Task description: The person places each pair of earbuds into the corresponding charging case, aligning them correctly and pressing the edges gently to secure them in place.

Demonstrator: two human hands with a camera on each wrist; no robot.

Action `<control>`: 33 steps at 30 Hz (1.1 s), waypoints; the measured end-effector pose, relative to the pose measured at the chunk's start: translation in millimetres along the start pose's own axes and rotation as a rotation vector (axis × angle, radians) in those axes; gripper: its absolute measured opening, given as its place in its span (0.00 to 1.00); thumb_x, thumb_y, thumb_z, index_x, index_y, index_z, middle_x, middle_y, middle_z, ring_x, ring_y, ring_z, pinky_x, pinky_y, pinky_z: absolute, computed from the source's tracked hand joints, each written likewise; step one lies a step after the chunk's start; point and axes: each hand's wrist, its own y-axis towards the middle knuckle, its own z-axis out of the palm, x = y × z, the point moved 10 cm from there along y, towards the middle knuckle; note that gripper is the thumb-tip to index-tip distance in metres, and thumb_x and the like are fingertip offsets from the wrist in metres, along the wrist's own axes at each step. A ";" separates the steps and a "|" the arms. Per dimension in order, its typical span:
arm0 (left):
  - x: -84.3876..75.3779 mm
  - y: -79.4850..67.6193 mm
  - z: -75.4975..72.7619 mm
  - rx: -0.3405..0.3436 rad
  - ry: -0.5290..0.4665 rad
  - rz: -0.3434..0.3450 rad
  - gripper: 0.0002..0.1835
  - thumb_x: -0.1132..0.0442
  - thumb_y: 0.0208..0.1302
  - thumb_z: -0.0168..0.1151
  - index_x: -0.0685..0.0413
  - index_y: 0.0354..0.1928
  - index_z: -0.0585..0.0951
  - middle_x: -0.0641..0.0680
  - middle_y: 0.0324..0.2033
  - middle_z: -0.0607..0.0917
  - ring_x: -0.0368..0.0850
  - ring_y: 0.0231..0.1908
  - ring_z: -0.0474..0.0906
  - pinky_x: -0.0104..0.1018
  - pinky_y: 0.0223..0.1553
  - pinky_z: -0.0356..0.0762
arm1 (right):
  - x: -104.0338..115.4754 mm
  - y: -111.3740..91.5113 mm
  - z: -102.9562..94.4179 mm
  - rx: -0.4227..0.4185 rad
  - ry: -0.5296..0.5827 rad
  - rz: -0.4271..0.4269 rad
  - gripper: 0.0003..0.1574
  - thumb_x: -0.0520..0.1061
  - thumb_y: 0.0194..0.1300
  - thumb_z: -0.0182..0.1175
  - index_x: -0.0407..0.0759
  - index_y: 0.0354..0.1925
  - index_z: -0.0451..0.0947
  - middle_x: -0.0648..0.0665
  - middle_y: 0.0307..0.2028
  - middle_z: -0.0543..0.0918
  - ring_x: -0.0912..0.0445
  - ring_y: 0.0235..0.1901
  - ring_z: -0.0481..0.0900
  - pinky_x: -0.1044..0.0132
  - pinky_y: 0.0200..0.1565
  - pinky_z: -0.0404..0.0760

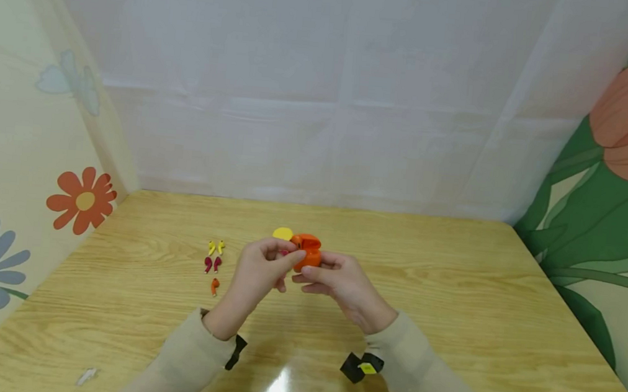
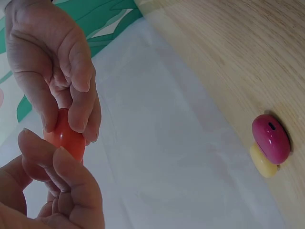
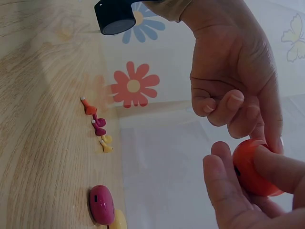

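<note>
An orange earbud case is held above the table with its lid raised. My right hand grips it from the right, thumb and fingers around its body. My left hand meets it from the left, pinching what looks like an orange earbud at the case's opening; the fingers hide most of it. In the right wrist view, the rounded shell of the case shows between the hands. Another orange earbud lies on the table at the left.
On the wooden table, a pair of yellow earbuds and a pair of magenta earbuds lie left of the hands. A magenta case and a yellow case stand behind them. A whitish scrap lies front left.
</note>
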 end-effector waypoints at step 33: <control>23.9 -15.8 -61.8 -0.025 0.020 -0.142 0.16 0.62 0.69 0.61 0.67 0.51 0.77 0.49 0.13 0.70 0.39 0.12 0.70 0.32 0.20 0.77 | -1.2 -1.6 -1.9 -0.027 0.005 0.019 0.25 0.35 0.70 0.56 0.23 0.61 0.68 0.33 0.48 0.82 0.53 0.40 0.85 0.60 0.45 0.82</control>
